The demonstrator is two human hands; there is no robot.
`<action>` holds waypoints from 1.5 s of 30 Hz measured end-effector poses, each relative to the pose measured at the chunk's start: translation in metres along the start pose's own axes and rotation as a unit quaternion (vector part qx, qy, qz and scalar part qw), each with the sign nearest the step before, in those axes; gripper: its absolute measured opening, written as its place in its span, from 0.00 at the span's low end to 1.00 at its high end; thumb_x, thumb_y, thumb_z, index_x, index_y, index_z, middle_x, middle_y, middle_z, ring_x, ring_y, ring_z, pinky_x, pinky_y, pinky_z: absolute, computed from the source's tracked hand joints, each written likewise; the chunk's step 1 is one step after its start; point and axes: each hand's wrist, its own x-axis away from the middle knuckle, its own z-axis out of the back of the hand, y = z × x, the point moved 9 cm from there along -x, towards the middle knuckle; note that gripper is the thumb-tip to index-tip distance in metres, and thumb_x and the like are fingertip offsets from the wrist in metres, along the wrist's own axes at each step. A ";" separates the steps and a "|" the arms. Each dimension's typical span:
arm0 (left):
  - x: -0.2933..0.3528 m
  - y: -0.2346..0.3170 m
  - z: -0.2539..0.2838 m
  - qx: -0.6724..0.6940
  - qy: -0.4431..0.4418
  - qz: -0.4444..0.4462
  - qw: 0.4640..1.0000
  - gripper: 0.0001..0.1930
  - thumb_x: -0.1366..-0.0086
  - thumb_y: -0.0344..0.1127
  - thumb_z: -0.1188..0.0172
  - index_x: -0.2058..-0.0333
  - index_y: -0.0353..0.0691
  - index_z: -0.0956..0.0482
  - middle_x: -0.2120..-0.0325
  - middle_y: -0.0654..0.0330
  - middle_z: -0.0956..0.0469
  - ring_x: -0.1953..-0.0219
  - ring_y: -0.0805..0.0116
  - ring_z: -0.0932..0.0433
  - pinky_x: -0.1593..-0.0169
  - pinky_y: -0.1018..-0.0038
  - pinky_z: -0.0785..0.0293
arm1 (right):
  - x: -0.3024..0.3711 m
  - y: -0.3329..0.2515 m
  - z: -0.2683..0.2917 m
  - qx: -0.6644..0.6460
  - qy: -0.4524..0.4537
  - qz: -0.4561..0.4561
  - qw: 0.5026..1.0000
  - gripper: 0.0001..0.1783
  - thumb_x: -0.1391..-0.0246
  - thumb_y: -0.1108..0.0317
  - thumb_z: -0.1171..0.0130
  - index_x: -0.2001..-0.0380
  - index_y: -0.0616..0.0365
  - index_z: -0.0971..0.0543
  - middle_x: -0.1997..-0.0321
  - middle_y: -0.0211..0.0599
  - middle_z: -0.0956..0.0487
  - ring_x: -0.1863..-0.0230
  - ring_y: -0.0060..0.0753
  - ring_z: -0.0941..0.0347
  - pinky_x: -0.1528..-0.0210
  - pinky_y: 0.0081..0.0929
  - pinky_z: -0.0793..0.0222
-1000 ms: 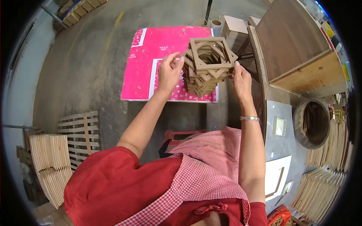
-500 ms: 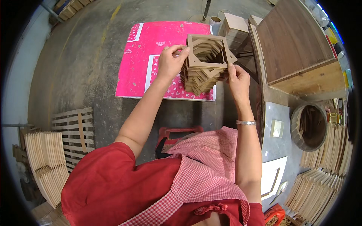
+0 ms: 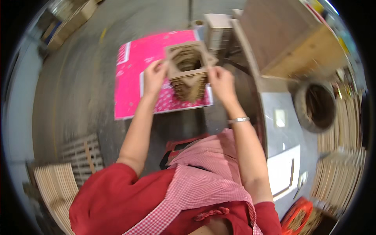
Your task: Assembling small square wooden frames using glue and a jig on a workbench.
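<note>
A stack of square wooden frames (image 3: 188,91), turned at various angles to one another, stands on the right part of a pink-covered table (image 3: 150,47). The topmost square frame (image 3: 188,73) lies on the stack between my hands. At its left side, my left hand (image 3: 154,78) has its thumb and fingers pinched on the frame's edge. My right hand (image 3: 222,83) pinches the near right corner. Motion blur hides the exact fingertip contact. Through the frame openings, the inside of the stack looks dark.
To the right runs a grey worktop (image 3: 276,135) with a white panel (image 3: 285,172) and a round bin (image 3: 315,105). A large brown wooden box (image 3: 286,39) stands farther back. Wood strips (image 3: 56,192) are stacked at lower left by a slatted pallet (image 3: 84,156). A red stool (image 3: 176,145) is before me.
The whole view has swung, so the table and stack appear farther left and slightly lower, with more blur. Both hands remain at the top frame's sides.
</note>
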 end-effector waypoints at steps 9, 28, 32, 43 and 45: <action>0.090 0.093 0.017 -0.089 0.145 -0.265 0.949 0.11 0.28 0.30 0.39 0.50 0.34 0.21 0.67 0.65 0.26 0.65 0.76 0.29 0.60 0.78 0.30 | 0.052 0.001 0.018 -0.064 0.004 0.028 0.998 0.17 0.39 0.60 0.42 0.69 0.66 0.18 0.71 0.62 0.20 0.67 0.64 0.21 0.62 0.49 0.25; 0.206 0.199 -0.638 -0.485 -0.503 -0.488 0.523 0.24 0.38 0.27 0.41 0.42 0.41 0.26 0.39 0.47 0.29 0.38 0.49 0.28 0.37 0.58 0.29 | 0.420 0.054 0.269 -0.133 0.344 -0.280 0.886 0.11 0.36 0.75 0.40 0.54 0.69 0.18 0.67 0.37 0.17 0.66 0.22 0.22 0.61 0.20 0.27; 0.196 0.199 -0.660 -0.380 -0.452 -0.582 0.558 0.24 0.40 0.31 0.40 0.43 0.40 0.24 0.47 0.41 0.23 0.45 0.45 0.22 0.44 0.54 0.24 | 0.441 0.079 0.253 -0.162 0.365 -0.339 0.852 0.10 0.36 0.75 0.40 0.54 0.68 0.17 0.67 0.36 0.17 0.65 0.22 0.23 0.60 0.20 0.27; 0.209 0.215 -0.636 -0.369 -0.525 -0.567 0.516 0.19 0.41 0.40 0.35 0.53 0.38 0.17 0.60 0.46 0.17 0.54 0.47 0.18 0.49 0.56 0.23 | 0.387 0.066 0.281 -0.102 0.329 -0.282 0.895 0.10 0.37 0.73 0.38 0.55 0.67 0.18 0.67 0.41 0.17 0.67 0.27 0.22 0.61 0.24 0.26; 0.199 0.222 -0.639 -0.341 -0.514 -0.553 0.560 0.17 0.41 0.41 0.35 0.57 0.37 0.17 0.60 0.44 0.17 0.54 0.45 0.18 0.49 0.55 0.23 | 0.389 0.067 0.273 -0.093 0.321 -0.279 0.900 0.10 0.37 0.73 0.38 0.56 0.67 0.17 0.66 0.41 0.17 0.67 0.27 0.21 0.62 0.24 0.26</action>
